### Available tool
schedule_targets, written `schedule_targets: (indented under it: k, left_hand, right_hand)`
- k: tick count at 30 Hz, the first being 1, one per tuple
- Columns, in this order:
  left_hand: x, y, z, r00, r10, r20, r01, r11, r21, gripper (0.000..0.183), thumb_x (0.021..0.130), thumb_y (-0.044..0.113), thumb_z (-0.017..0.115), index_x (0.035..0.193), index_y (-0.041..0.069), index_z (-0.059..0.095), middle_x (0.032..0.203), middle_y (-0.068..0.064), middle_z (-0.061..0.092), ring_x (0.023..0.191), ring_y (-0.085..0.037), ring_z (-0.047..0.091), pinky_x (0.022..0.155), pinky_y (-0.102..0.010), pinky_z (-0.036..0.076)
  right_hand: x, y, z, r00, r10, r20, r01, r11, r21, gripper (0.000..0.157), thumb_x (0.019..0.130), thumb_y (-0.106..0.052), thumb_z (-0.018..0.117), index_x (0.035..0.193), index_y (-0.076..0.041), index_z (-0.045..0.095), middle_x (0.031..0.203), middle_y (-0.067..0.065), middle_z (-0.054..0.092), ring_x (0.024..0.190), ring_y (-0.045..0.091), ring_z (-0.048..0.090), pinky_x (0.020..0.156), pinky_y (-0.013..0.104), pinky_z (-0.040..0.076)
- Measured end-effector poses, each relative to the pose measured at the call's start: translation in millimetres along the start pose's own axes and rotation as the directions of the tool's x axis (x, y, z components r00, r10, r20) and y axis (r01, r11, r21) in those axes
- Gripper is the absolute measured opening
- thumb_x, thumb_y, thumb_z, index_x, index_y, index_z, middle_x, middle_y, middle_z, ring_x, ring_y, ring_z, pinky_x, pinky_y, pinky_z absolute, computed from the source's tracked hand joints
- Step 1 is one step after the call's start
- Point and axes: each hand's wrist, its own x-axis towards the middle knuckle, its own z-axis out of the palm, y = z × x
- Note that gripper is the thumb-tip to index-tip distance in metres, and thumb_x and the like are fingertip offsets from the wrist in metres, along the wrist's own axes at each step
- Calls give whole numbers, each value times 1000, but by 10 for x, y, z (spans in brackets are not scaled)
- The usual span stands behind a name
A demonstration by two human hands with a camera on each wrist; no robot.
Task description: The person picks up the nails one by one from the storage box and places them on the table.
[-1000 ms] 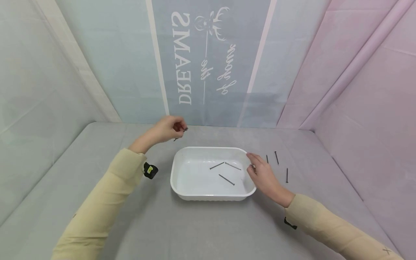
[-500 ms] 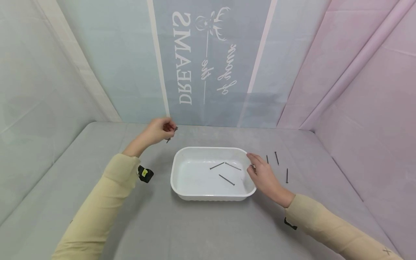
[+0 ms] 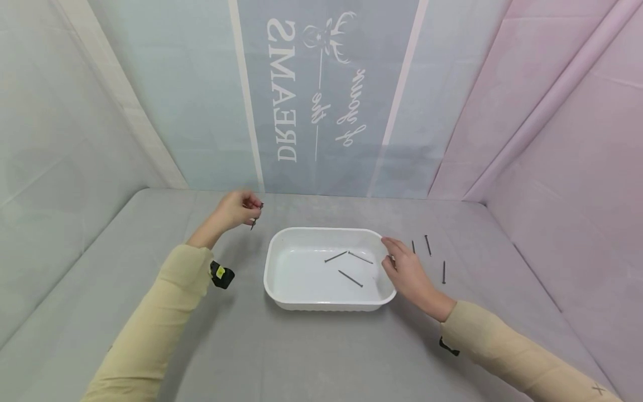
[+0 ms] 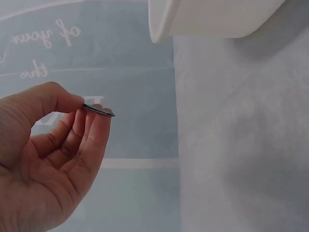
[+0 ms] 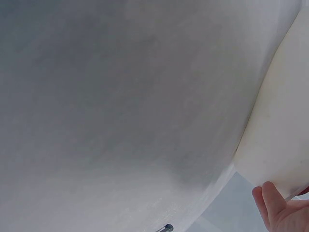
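Note:
My left hand (image 3: 234, 211) is raised beyond the tub's far left corner and pinches a dark metal nail (image 4: 99, 110) between thumb and fingertips. One pointed end of it shows in the left wrist view; the rest is hidden by the fingers. A white rectangular tub (image 3: 306, 289) stands on the grey cloth in front of me, with 3 loose nails (image 3: 350, 278) lying on its floor. My right hand (image 3: 413, 279) grips the tub's right rim, with fingers (image 5: 273, 199) against the outer wall and the thumb over the inside.
To the right of the tub, 3 more nails lie apart on the grey cloth, among them an upright-lying nail (image 3: 444, 272) nearest me. A printed cloth backdrop (image 3: 321, 111) rises behind, and fabric walls (image 3: 567, 167) stand at both sides.
My left hand has moved left and slightly toward me, carrying the nail, which now points more steeply downward. The right hand and the tub have stayed in place.

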Motion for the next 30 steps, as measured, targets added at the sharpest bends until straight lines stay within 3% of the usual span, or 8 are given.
schedule_targets:
  k: [6,15,23,30]
  left_hand:
    - [10,-68,24,996,-91,-16,91,996,-13,21,84,3,53,100,-10,56,87,-14,58,75,-18,61,65,-26,54]
    - [42,-182,114,968,-251,-9,250,965,-78,20,86,4,52,101,-9,54,92,-17,57,82,-24,62,68,-27,54]
    - [52,-302,194,940,-341,12,341,938,-65,23,87,5,51,104,-9,55,96,-18,57,85,-26,61,67,-28,54]
    - [50,-382,240,924,-383,5,383,923,-34,26,86,5,50,106,-11,55,99,-20,56,79,-23,61,65,-27,54]
  right_hand:
    - [-1,2,-3,1000,2,2,-2,1000,1,42,86,-1,45,126,10,46,127,25,47,98,30,58,73,32,53]
    - [1,-2,-11,1000,4,0,-4,1000,6,41,86,-1,45,126,10,47,127,25,47,99,31,58,73,32,53]
    - [5,-1,-10,1000,-8,-7,8,1000,2,41,85,0,46,125,10,47,126,25,48,97,31,58,72,32,53]
    - [5,6,-9,1000,-14,-8,14,1000,0,42,85,0,45,125,10,47,126,25,48,95,29,59,71,32,53]
